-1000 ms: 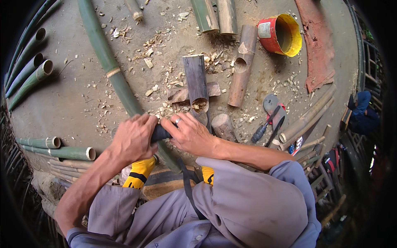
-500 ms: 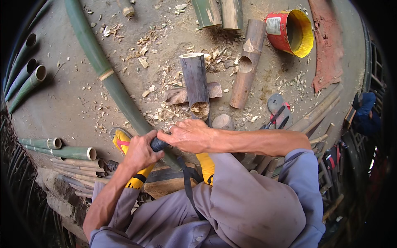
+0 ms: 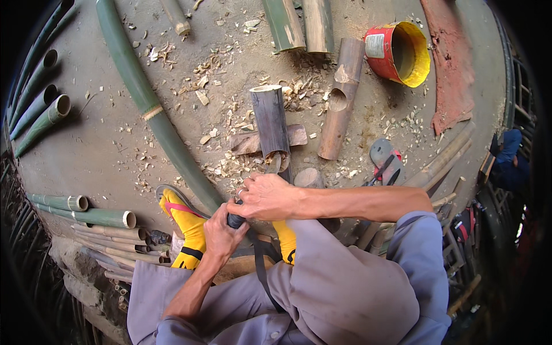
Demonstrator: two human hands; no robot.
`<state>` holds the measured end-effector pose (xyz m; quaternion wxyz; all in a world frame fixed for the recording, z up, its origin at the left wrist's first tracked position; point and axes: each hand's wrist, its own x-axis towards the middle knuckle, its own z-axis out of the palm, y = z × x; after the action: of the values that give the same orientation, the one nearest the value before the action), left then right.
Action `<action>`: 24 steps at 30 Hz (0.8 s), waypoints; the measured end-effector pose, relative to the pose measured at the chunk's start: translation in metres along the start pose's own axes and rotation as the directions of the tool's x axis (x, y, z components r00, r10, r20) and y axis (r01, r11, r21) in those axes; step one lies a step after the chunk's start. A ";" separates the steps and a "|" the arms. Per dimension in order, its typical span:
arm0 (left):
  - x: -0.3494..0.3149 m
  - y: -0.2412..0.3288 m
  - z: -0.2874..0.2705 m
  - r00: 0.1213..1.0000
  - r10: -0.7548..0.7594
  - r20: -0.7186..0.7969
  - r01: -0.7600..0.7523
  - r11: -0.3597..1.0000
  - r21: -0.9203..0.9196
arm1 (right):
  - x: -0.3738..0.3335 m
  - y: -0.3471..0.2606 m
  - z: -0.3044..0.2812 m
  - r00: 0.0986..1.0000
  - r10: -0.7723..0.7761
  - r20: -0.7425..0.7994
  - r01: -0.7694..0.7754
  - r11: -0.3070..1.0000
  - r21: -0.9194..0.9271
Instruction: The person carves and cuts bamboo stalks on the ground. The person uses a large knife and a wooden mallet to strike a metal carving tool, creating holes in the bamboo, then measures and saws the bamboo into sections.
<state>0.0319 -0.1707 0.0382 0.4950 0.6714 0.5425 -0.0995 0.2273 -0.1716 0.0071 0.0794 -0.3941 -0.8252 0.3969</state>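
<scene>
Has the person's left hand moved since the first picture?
Yes: against the pale ring on the long green bamboo pole, the left hand has shifted right and toward the person's body.

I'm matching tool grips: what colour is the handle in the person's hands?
The handle is dark, nearly black, best seen in the head view.

A dark bamboo tube (image 3: 269, 118) lies across wood (image 3: 244, 143), a black handle (image 3: 234, 221) near its end.

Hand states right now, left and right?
Left hand: closed, holding a dark handle.
Right hand: closed over the same handle, just ahead of the left; fingertips mostly hidden.
</scene>
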 end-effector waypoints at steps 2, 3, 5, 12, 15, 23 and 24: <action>0.006 -0.004 -0.017 0.999 0.035 -0.007 -0.035 0.998 0.056 | 0.008 -0.001 -0.003 0.996 0.014 -0.087 -0.014 1.000 0.004; 0.012 -0.003 -0.026 0.994 0.098 -0.039 -0.094 0.992 0.088 | 0.012 -0.001 -0.001 0.992 0.031 -0.125 -0.034 0.999 -0.022; 0.028 0.008 -0.050 0.991 0.133 0.026 -0.135 0.961 0.242 | 0.013 -0.002 -0.006 0.973 0.107 -0.203 -0.104 0.994 0.026; 0.082 0.062 -0.106 0.911 0.336 0.239 -0.412 0.713 0.567 | 0.011 0.002 -0.013 0.827 0.317 -0.464 -0.256 0.948 0.191; 0.098 0.082 -0.112 0.860 0.403 0.313 -0.506 0.587 0.632 | 0.008 0.005 -0.016 0.765 0.358 -0.535 -0.264 0.932 0.247; 0.140 0.142 -0.111 0.677 0.468 0.568 -0.724 0.283 0.629 | -0.002 0.015 -0.008 0.539 0.456 -0.708 -0.246 0.889 0.386; 0.145 0.150 -0.109 0.650 0.461 0.604 -0.748 0.244 0.618 | -0.003 0.016 -0.007 0.492 0.498 -0.714 -0.218 0.864 0.453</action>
<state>0.1688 0.0166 0.0773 0.1850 0.9516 0.0361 -0.2426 0.2416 -0.1637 0.0010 0.4220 -0.6783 -0.5214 0.3000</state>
